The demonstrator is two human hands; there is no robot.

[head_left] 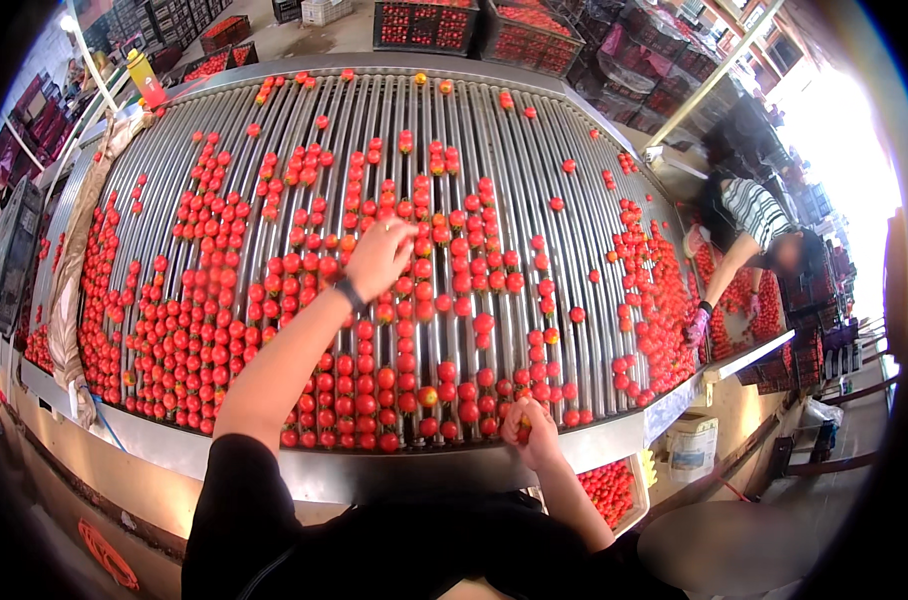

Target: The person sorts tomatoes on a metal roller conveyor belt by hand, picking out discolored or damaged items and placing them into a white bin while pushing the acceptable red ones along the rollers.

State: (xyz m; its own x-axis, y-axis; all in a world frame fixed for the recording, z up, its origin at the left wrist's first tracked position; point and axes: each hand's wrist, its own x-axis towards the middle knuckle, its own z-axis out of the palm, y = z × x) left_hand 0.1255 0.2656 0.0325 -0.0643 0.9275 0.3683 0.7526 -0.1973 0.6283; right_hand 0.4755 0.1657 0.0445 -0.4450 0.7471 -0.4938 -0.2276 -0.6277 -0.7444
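Rows of small red tomatoes (209, 355) lie between the metal rollers of a wide sorting conveyor (584, 360). My left hand (382, 258), with a dark band at the wrist, reaches over the middle of the rollers. Its fingers are bent and drawn together among the tomatoes; whatever they hold is hidden. Near the conveyor's front edge, my right hand (534, 432) is closed around a tomato (523, 433), which shows dark red between the fingers. A yellowish tomato (428, 396) lies in the front rows, left of my right hand.
Below the front edge on the right stands a tub (629, 500) of tomatoes. A co-worker's gloved hand (698, 326) touches the dense tomatoes at the right end. Full crates (424, 25) stand beyond the far edge. A yellow-and-red bottle (146, 80) sits at the far left corner.
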